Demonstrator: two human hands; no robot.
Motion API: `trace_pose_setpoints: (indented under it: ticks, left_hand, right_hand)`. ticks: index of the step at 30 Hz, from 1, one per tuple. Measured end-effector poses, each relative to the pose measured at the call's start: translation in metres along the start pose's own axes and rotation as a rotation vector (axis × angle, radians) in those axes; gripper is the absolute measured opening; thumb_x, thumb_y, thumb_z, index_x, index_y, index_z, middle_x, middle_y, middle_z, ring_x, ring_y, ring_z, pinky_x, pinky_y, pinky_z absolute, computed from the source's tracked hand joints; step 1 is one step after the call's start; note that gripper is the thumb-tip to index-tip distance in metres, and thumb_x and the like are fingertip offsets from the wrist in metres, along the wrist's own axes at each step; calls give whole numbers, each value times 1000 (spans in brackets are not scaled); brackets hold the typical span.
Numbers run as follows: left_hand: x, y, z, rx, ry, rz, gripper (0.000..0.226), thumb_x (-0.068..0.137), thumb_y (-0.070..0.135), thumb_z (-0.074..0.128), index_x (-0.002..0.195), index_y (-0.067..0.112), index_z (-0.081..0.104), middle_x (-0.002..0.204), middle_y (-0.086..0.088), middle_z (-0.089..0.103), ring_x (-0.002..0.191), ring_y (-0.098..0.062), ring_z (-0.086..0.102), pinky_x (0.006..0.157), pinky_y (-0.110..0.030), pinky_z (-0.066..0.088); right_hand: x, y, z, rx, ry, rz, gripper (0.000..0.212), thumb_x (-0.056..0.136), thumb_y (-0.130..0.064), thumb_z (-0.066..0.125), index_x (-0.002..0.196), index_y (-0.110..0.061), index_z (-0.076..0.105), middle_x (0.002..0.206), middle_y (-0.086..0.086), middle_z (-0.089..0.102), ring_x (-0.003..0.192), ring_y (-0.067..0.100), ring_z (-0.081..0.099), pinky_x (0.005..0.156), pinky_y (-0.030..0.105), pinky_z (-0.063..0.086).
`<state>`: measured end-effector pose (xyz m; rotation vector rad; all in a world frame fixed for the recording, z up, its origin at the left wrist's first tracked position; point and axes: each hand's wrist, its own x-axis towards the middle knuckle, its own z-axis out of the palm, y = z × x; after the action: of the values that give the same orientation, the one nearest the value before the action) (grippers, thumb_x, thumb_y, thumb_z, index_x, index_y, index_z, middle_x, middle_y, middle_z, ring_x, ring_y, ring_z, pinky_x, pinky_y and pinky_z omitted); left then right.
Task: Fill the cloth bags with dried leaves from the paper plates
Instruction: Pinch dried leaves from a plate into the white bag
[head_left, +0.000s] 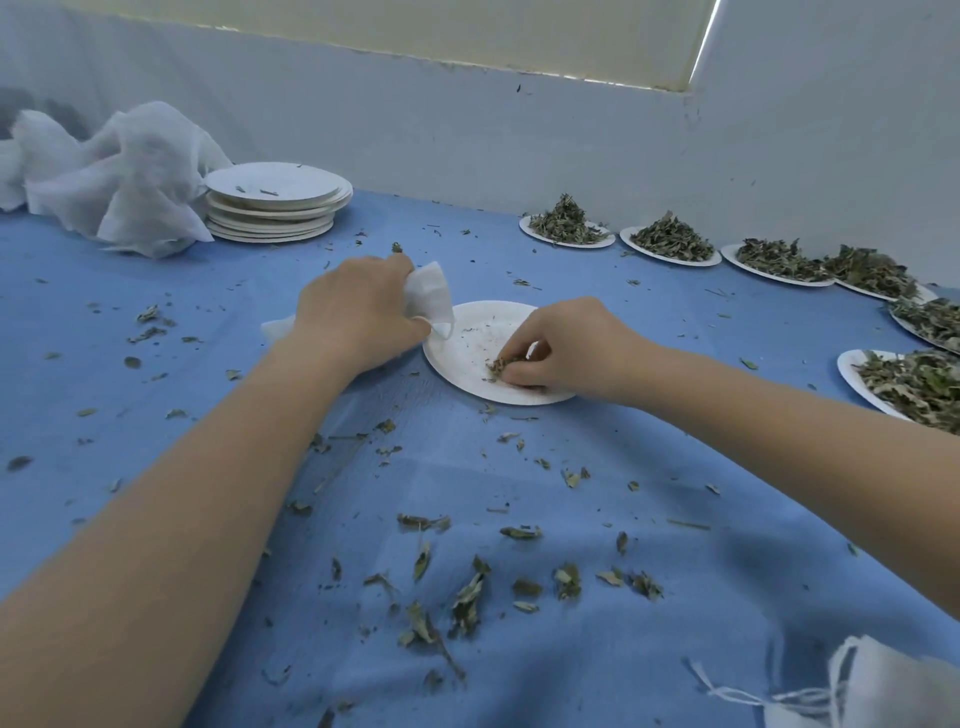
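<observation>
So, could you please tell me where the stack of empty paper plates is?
In the head view, the stack of empty paper plates sits far left on the blue cloth, right beside the crumpled white fabric.

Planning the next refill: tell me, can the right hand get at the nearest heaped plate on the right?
Probably yes: the right hand, pinching the last crumbs, has only bare blue cloth between it and the heaped plate.

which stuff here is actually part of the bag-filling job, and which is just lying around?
In the job:
left hand gripping the cloth bag
right hand pinching leftover leaves
near-empty paper plate
heaped plates along the wall

Lying about:
stack of used plates
crumpled white cloth
scattered leaves on the blue sheet
drawstring bag, bottom right
</observation>
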<state>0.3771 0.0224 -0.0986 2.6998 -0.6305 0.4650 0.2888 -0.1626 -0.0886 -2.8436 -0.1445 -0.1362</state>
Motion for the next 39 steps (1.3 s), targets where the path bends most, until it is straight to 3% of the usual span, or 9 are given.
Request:
trace_pose_setpoints:
  ticks: [6,9,15,20,26,29,32,37,39]
  left_hand:
    - [-2,-2,-3,35,-40,105,35,76,40,62,105,24,52,96,3,56,85,-20,47,68,-30,34]
    - [-2,-1,-4,23,-27,158,33,74,37,63,103,26,54,96,5,57,89,-22,52,69,-29,35]
    - [-3,3,-7,-123,29,225,37,69,34,70,103,31,55,91,10,57,89,-19,52,70,-29,36]
    - [-5,10,-8,-372,98,224,33,62,30,73,91,31,56,73,17,54,76,-13,51,66,-30,43]
    - [-7,23,-5,-520,101,153,24,58,46,65,66,34,45,60,16,52,59,3,47,53,-13,36]
    - [-9,23,-8,-629,90,171,28,55,43,68,76,29,58,69,12,60,64,2,52,54,-11,37]
    - [-8,27,-8,-630,81,170,39,54,42,69,85,19,64,78,5,66,75,-8,58,63,-20,44]
    - [-7,28,-9,-592,40,126,27,51,49,64,65,29,53,60,20,56,60,7,49,50,-11,34]
    - [-6,22,-10,-531,28,126,22,55,46,64,62,32,48,59,23,55,61,7,49,52,-15,34]
  right_hand:
    - [2,-7,-9,50,-5,27,13,85,-17,66,95,-16,74,76,-12,64,75,2,55,61,0,38]
    - [3,-7,-30,217,94,49,7,84,-20,69,89,-20,74,64,-16,64,61,-5,59,67,17,48]
    - [8,-24,-47,193,99,-89,13,83,-13,70,93,-19,74,73,-9,68,66,-1,63,72,9,50]
    - [11,-33,-45,224,156,-135,16,80,-12,71,93,-21,75,86,-1,73,77,6,66,81,24,52]
    - [13,-43,-39,253,293,-207,22,75,-7,73,92,-21,76,67,-16,60,60,-7,54,59,6,39]
    - [15,-46,-39,218,283,-206,21,73,-6,74,91,-16,75,78,-8,60,73,7,60,64,10,43]
    - [17,-48,-39,186,277,-173,21,72,-8,73,90,-18,76,74,-8,62,64,-1,57,57,3,38]
    - [17,-45,-42,249,131,-125,23,80,-14,67,91,-33,73,63,-17,59,55,-3,49,50,9,36]
    - [13,-39,-45,325,88,-145,23,88,-15,61,91,-35,70,65,-19,63,60,-3,56,58,10,44]
